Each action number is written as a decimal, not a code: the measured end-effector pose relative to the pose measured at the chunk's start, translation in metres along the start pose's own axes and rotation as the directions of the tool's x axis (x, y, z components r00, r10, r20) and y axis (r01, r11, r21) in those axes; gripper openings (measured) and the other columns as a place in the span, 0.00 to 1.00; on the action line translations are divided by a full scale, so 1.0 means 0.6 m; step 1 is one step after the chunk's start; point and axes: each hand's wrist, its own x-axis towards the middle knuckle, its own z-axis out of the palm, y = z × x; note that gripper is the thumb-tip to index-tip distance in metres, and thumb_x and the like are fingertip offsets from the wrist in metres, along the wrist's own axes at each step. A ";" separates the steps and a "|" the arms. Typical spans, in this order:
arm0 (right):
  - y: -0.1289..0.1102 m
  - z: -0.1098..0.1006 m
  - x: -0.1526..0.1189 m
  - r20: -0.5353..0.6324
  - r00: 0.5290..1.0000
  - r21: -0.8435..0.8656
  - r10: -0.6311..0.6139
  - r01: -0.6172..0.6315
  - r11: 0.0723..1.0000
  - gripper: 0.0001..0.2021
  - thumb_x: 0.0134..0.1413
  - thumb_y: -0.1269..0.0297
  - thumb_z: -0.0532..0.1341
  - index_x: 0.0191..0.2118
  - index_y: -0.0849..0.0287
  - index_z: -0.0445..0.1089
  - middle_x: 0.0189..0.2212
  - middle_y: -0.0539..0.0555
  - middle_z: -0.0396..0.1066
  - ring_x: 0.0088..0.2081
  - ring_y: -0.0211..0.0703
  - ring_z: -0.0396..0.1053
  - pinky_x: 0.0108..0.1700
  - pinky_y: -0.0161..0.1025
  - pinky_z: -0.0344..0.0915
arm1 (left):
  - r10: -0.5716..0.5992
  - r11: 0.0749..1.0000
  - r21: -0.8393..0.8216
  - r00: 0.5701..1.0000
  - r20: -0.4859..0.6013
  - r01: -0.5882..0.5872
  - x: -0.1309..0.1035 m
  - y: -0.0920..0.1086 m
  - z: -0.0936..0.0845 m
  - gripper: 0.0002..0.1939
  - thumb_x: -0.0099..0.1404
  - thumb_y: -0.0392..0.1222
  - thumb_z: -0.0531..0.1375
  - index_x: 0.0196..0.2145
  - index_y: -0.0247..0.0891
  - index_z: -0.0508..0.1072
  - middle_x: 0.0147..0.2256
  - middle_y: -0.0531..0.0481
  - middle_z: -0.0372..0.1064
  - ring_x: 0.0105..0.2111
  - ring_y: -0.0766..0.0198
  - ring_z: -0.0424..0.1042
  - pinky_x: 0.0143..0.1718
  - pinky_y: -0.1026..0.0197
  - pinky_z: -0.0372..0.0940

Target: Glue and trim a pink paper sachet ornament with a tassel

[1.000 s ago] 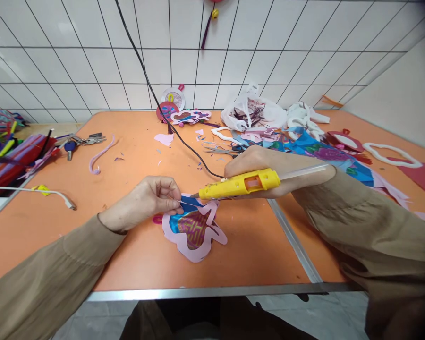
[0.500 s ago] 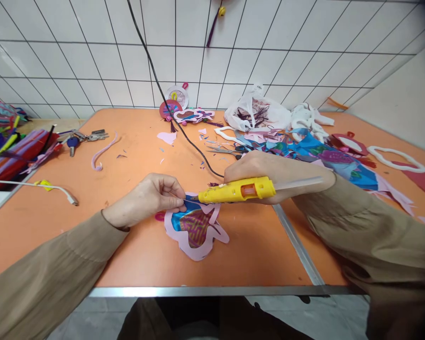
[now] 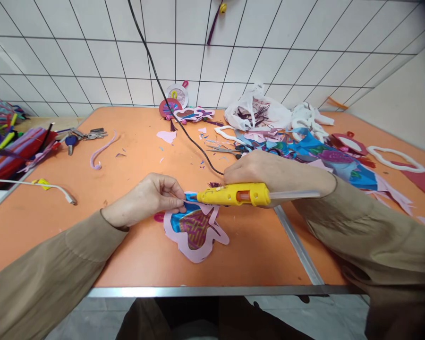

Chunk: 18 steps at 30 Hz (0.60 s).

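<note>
My right hand (image 3: 265, 172) is wrapped round a yellow hot glue gun (image 3: 230, 194), with a clear glue stick (image 3: 293, 194) poking out of its back end. The gun's nozzle points left, right at the upper edge of a cut-out ornament (image 3: 194, 255) with a pink border and blue and purple patterned fabric in it. Between thumb and fingers, my left hand (image 3: 163, 194) pinches the pink border at that same upper edge. A pink loop (image 3: 159, 216) sticks out on the ornament's left, and a dark tassel (image 3: 214, 184) shows behind the gun.
A black cord (image 3: 182, 130) runs down to the glue gun. Scissors (image 3: 225, 149), blue fabric scraps (image 3: 311, 146) and a white plastic bag (image 3: 255, 111) lie at the back right. Keys (image 3: 88, 135), a white cable (image 3: 53, 185) and pipe cleaners (image 3: 21, 151) are left. Finished-looking ornaments (image 3: 193, 114) lie by the wall.
The glue gun has shifted slightly left and its back end has dropped a little, so it lies more level. My left hand keeps its pinch on the ornament.
</note>
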 end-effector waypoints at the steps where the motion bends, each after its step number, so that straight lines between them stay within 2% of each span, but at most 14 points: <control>1: 0.000 -0.001 -0.001 0.004 1.000 -0.003 -0.004 0.004 1.000 0.09 0.53 0.61 0.54 0.26 0.60 0.63 0.23 0.51 0.67 0.23 0.35 0.56 0.28 0.36 0.46 | -0.007 1.000 -0.001 1.000 0.000 0.007 0.000 0.001 0.000 0.06 0.48 0.31 0.69 0.24 0.32 0.75 0.23 0.49 0.77 0.24 0.67 0.75 0.26 0.69 0.69; 9: -0.003 -0.006 -0.002 0.027 0.999 0.018 -0.022 0.021 1.000 0.09 0.53 0.62 0.54 0.26 0.60 0.64 0.23 0.51 0.67 0.23 0.35 0.57 0.28 0.35 0.46 | -0.018 1.000 0.012 1.000 0.006 0.017 0.002 0.002 0.000 0.06 0.47 0.31 0.70 0.24 0.31 0.76 0.23 0.48 0.77 0.24 0.67 0.76 0.26 0.70 0.68; 18: -0.003 -0.005 -0.001 0.009 1.000 -0.033 -0.001 0.001 0.999 0.10 0.54 0.62 0.55 0.24 0.60 0.63 0.22 0.51 0.67 0.22 0.34 0.56 0.26 0.35 0.44 | 0.005 0.999 0.039 1.000 0.019 -0.005 0.002 -0.001 -0.001 0.06 0.47 0.32 0.70 0.24 0.32 0.76 0.23 0.49 0.77 0.23 0.68 0.75 0.26 0.69 0.68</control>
